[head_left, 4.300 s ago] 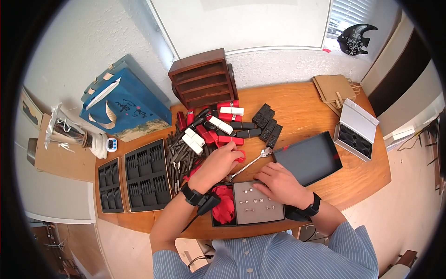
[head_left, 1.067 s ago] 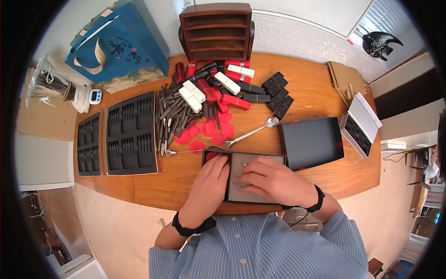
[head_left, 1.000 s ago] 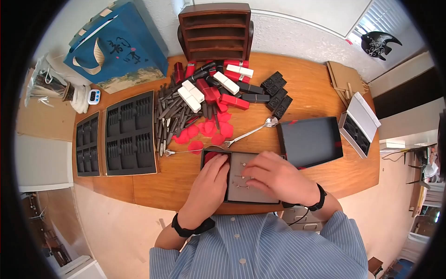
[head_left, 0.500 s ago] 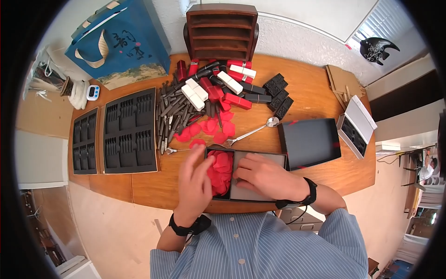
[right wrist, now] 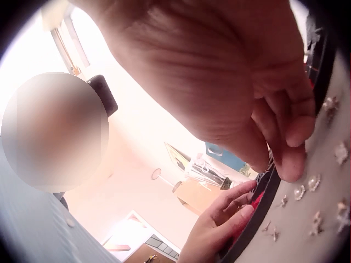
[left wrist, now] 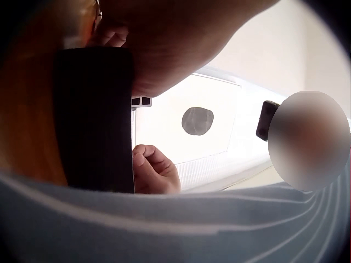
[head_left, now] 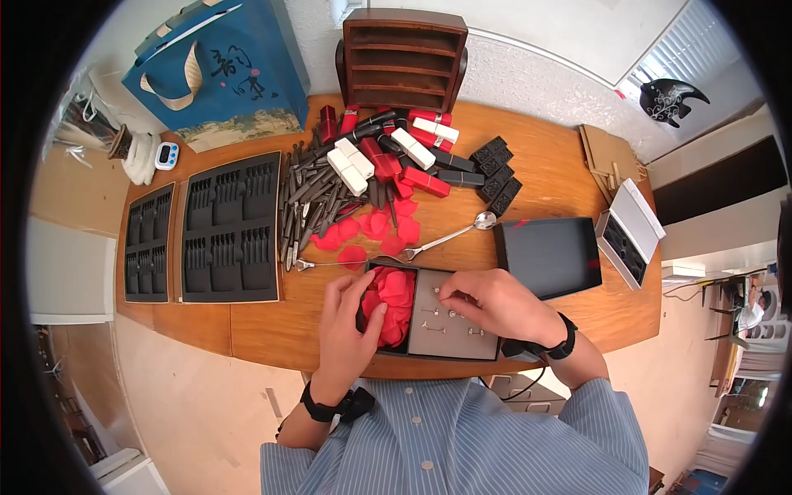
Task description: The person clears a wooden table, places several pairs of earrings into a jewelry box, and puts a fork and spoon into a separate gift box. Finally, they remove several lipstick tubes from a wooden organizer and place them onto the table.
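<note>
A black box (head_left: 388,351) lies in front of the person, with red fabric petals (head_left: 394,290) in its left part and a grey pad (head_left: 427,345) in its right part. Several small earrings (right wrist: 313,182) with pale stones or pearls sit on the pad. My left hand (head_left: 345,334) rests at the box's left edge, fingers loosely bent, thumb over the petals. Low over the pad's upper part is my right hand (head_left: 495,304), its fingers bent down among the earrings. I cannot tell whether its fingertips pinch an earring.
Behind the box lie a double-ended metal spoon (head_left: 450,237), loose petals (head_left: 381,224), and a heap of lipsticks (head_left: 388,161) and dark slim sticks (head_left: 309,206). An empty black lid (head_left: 549,256) is right, compartment trays (head_left: 229,235) left, a wooden shelf (head_left: 404,62) at the back.
From reaching toward the loose petals, my left hand came to press into the box's petals, then drew back to its left edge. The right hand has moved slightly, showing more earrings.
</note>
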### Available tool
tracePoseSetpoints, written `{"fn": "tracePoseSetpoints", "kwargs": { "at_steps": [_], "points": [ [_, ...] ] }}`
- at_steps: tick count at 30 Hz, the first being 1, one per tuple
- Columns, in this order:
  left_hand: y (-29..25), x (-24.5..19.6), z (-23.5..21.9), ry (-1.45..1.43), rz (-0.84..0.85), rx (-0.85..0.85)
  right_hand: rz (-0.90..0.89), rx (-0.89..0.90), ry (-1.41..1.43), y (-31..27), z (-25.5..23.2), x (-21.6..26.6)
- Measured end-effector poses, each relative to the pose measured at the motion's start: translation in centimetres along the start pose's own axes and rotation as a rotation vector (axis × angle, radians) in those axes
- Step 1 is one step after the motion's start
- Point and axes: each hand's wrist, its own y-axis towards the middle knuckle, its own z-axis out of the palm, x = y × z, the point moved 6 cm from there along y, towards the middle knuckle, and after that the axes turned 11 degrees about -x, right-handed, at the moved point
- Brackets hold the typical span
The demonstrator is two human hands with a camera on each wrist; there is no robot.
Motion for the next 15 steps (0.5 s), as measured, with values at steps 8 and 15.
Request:
{"fn": "tracePoseSetpoints", "kwargs": {
  "at_steps": [8, 15],
  "points": [
    [-0.1, -0.9, 0.2, 0.171, 0.093, 0.084, 0.087, -0.049, 0.078, 0.3, -0.5, -0.2],
    [-0.5, -2.4, 0.1, 0.140, 0.326, 0.032, -0.011, -0.052, 0.072, 0.0, 0.0, -0.2]
  ]
}}
